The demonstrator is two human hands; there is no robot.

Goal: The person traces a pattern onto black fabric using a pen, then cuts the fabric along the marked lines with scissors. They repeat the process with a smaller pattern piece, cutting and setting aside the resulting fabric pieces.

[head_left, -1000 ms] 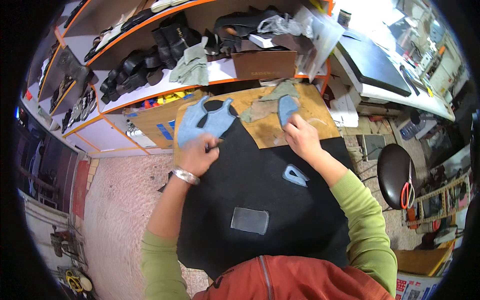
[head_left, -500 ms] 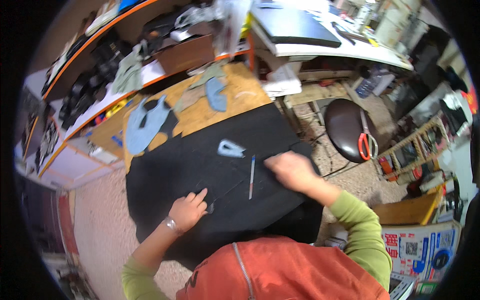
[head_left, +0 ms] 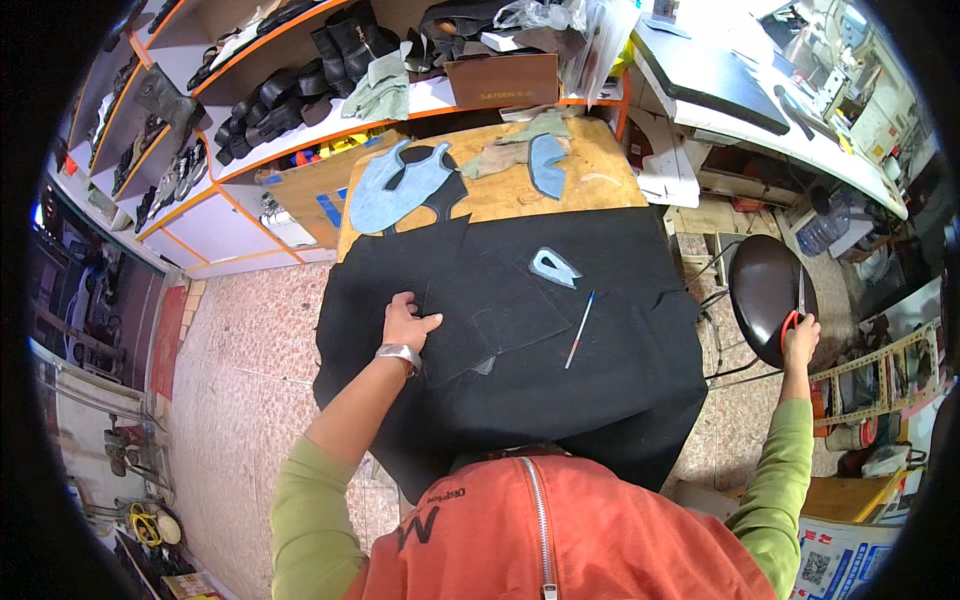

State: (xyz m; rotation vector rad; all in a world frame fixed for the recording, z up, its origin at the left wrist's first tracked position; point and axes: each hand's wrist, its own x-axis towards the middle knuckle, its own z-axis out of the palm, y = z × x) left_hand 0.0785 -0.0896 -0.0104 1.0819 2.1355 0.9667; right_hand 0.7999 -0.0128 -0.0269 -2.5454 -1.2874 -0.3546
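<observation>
Black fabric [head_left: 560,400] drapes over our table [head_left: 600,185] edges — our left hand [head_left: 405,322] lies flat, open on it; our right hand [head_left: 800,338] grips red-handled scissors [head_left: 795,310] at the stool [head_left: 765,285].

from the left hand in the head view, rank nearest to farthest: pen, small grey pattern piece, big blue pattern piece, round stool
From the left hand:
1. Small grey pattern piece, on the black fabric to its right.
2. Pen, further right; nearly tied.
3. Big blue pattern piece, on the board beyond.
4. Round stool, far right.

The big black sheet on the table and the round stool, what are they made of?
The black sheet looks like felt or thick cloth: matte, no shine, limp over the table edge. The round stool seat looks like glossy brown leather or vinyl, since it catches light. Which one cannot be told.
</observation>
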